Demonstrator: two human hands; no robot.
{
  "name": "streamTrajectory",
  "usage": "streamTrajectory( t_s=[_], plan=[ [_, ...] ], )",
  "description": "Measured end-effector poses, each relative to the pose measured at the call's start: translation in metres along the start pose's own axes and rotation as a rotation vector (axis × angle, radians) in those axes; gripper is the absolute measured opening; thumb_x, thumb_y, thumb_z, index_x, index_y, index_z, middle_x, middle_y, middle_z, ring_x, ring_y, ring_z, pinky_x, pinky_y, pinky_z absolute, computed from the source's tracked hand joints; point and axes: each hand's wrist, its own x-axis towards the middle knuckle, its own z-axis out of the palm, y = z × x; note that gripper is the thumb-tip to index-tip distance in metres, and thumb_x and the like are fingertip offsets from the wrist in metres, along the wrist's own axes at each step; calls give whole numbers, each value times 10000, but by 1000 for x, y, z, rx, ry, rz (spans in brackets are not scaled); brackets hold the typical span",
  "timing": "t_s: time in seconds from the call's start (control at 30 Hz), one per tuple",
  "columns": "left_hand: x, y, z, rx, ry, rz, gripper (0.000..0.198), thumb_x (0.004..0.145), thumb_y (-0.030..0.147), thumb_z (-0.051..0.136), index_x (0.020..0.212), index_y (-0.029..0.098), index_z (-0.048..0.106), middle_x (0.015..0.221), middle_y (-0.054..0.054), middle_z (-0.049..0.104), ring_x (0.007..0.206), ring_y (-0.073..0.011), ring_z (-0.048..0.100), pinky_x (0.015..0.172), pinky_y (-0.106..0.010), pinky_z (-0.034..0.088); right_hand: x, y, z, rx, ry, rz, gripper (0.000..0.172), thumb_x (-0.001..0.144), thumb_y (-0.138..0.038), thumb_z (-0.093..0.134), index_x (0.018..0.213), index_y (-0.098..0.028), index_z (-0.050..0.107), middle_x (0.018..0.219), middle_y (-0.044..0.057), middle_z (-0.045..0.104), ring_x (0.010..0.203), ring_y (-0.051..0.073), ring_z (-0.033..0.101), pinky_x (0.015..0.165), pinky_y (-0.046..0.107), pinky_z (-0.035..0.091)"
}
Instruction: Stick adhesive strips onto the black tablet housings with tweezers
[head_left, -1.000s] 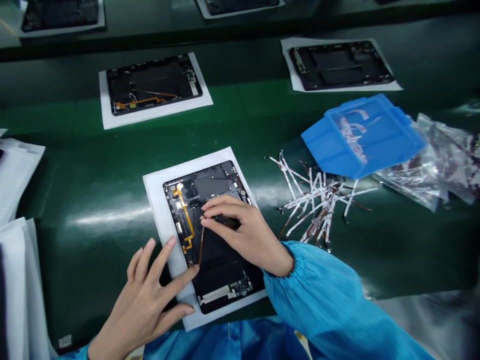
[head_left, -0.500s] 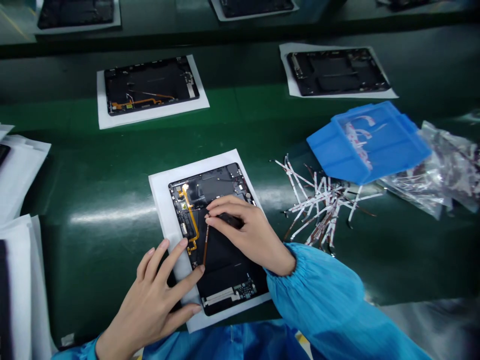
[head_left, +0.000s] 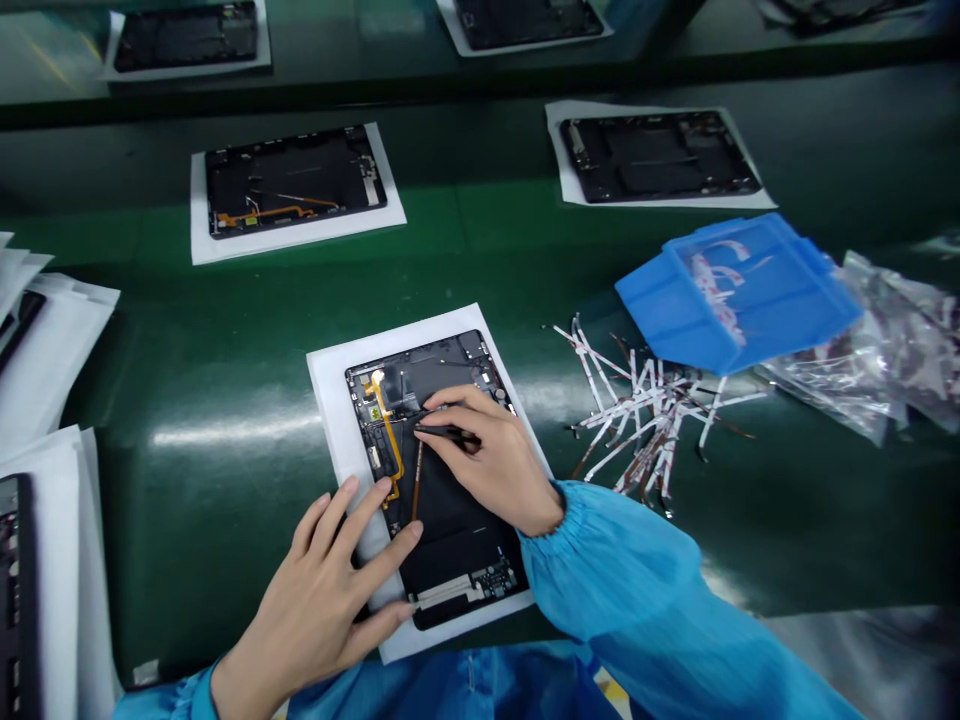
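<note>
While your hands worked over the tablet frame (head_left: 457, 535): it lay on a white sheet (head_left: 330, 400) atop the green conveyor belt (head_left: 225, 330).
Right hand (head_left: 495, 465): you pinched black tweezers (head_left: 448, 433) shut, tips near the brown flex strip (head_left: 415, 480).
Left hand (head_left: 315, 590): spread open, fingers on the frame's edge.
Risk: a tweezer slip could have torn that strip or nicked the yellow flex cable (head_left: 386, 440).

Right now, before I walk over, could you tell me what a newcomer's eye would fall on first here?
The bright blue plastic tray at the right of the green bench stands out first, with a heap of white-and-brown flex strips just beside it. At the centre, the right hand holds dark tweezers over a black tablet housing with a yellow flex cable, while the open left hand rests at its edge.
</note>
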Motion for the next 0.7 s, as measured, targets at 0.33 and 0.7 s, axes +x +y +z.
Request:
streamTrajectory(
  t_s=[0.33,0.7],
  plan=[
    [-1,1,-1,-42,1,-14,468,960,422,546,1412,301,532,1552,-152,316,1498,-366,121,1121,-466,191,-3,2,7,-100,23,46,109,857,-92,663,854,-189,712,1069,54,654,806,155,670,721,293,570],
    [-3,2,2,-110,1,-62,436,975,322,530,1410,318,525,1605,-126,266,1514,-346,114,1138,-475,181,-2,2,6,-127,-9,18,137,882,-91,621,889,-201,703,1071,52,649,817,150,668,601,246,532]
  ],
)
